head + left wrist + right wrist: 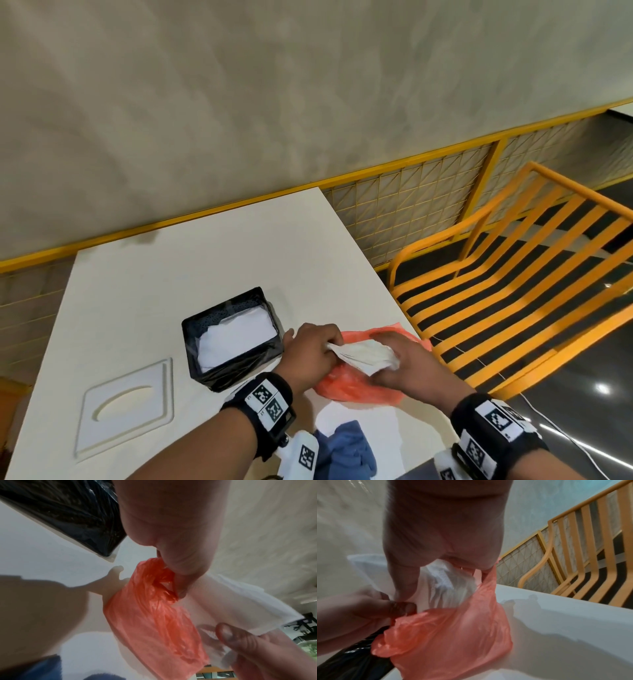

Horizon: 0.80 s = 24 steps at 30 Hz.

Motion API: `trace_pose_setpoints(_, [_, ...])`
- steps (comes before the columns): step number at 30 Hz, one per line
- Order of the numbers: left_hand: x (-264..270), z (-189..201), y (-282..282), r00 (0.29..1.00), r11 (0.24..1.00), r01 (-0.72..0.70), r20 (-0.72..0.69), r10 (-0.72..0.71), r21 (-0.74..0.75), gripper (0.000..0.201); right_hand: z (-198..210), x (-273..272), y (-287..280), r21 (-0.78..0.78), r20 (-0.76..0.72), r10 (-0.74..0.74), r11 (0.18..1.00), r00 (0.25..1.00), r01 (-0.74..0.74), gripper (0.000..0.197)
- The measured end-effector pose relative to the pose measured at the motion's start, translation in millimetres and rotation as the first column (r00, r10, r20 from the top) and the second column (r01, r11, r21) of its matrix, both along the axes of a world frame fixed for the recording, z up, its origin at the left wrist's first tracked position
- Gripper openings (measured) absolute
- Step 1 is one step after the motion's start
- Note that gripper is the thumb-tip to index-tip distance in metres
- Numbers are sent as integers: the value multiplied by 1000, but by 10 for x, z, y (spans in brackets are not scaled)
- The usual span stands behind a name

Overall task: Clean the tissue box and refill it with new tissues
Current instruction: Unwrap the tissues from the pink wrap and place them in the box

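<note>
Both hands are busy over the orange plastic bag (pixel 356 383) at the near right of the tabletop (pixel 191 260). The left hand (pixel 313 349) pinches the bag's gathered edge together with one end of a wad of white tissues (pixel 363 354), as its wrist view shows. The right hand (pixel 407 370) has its thumb and fingers curled round the other end of the same wad, which is half out of the bag's mouth.

The black tissue box (pixel 233 335) stands open just left of the left hand, with a layer of white tissues already lying inside (whether these are fresh ones I cannot say from this angle). Its white lid (pixel 126 411), with an oval slot, lies flat well to the left. A blue cloth (pixel 346 448) sits at the near edge.

This looks like the refill step: drawing new tissues from the bag. The next move probably calls for freeing the wad cleanly while the left hand holds the thin plastic back, then carrying it left and laying it square in the box before the lid goes on.
</note>
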<state>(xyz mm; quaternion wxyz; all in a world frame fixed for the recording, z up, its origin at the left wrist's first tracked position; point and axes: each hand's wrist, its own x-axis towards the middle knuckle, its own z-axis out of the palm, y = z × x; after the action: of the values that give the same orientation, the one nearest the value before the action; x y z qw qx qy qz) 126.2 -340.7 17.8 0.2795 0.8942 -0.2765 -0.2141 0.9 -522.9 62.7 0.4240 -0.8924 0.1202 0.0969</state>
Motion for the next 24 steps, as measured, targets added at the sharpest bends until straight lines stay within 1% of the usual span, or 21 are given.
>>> trace_pose_setpoints(1, [-13,25,8,1000,1000,0,-2,0,-18,20,-2,6,18,3,8,-18,1000,1000,18,44])
trace_pose_setpoints(2, [-23,58,12,1000,999,5,0,-5,-34,16,3,18,28,21,21,-42,999,999,42,37])
trace_pose_setpoints(3, [-31,85,15,1000,999,8,-15,-9,-42,18,18,40,33,36,42,-63,997,997,61,26])
trace_pose_setpoints(5, [-44,175,22,999,998,26,-42,-28,-64,34,88,86,35,52,83,-91,995,992,87,9])
trace_pose_setpoints(6, [-34,202,35,998,995,23,-54,-29,-94,44,147,107,28,90,86,-104,991,991,96,5])
trace_pose_setpoints(7, [-29,230,59,995,993,0,-94,-11,-121,54,216,115,8,152,82,-131,981,988,117,4])
trace_pose_setpoints(8, [-16,247,94,989,983,-32,-145,6,-179,61,293,115,-21,229,78,-171,962,982,150,5])
trace_pose_setpoints(9, [-8,294,145,971,967,-95,-236,38,-236,65,379,116,-52,317,72,-220,930,973,186,7])
trace_pose_setpoints(10, [13,293,188,948,932,-165,-313,59,-321,68,463,108,-86,406,63,-265,888,962,218,10])
trace_pose_setpoints(11, [27,309,247,912,897,-229,-405,62,-378,71,557,110,-111,483,60,-294,845,954,230,14])
trace_pose_setpoints(13, [30,423,327,849,825,-323,-528,35,-464,75,704,131,-143,597,70,-334,769,940,229,23])
trace_pose_setpoints(15, [53,525,391,800,757,-388,-599,-6,-526,79,851,199,-98,672,102,-361,712,927,203,30])
trace_pose_setpoints(17, [92,636,435,742,683,-455,-668,-64,-571,94,968,290,-14,743,140,-383,650,913,159,37])
trace_pose_setpoints(18, [119,666,465,700,618,-510,-706,-108,-599,102,1009,335,35,775,162,-389,619,907,127,40])
trace_pose_setpoints(20, [148,772,555,585,455,-654,-785,-203,-604,108,1039,446,156,832,194,-390,552,900,59,46])
trace_pose_setpoints(21, [175,791,617,526,390,-722,-819,-228,-572,110,1036,511,233,848,203,-388,529,899,36,46])
trace_pose_setpoints(22, [185,826,665,465,349,-771,-846,-262,-532,112,1016,571,302,857,203,-383,515,901,26,45])
trace_pose_setpoints(23, [198,860,713,416,333,-808,-871,-260,-486,111,986,630,381,860,191,-367,510,911,25,44])
trace_pose_setpoints(24, [216,879,781,391,328,-826,-885,-253,-458,108,952,695,473,860,166,-333,509,928,29,45])
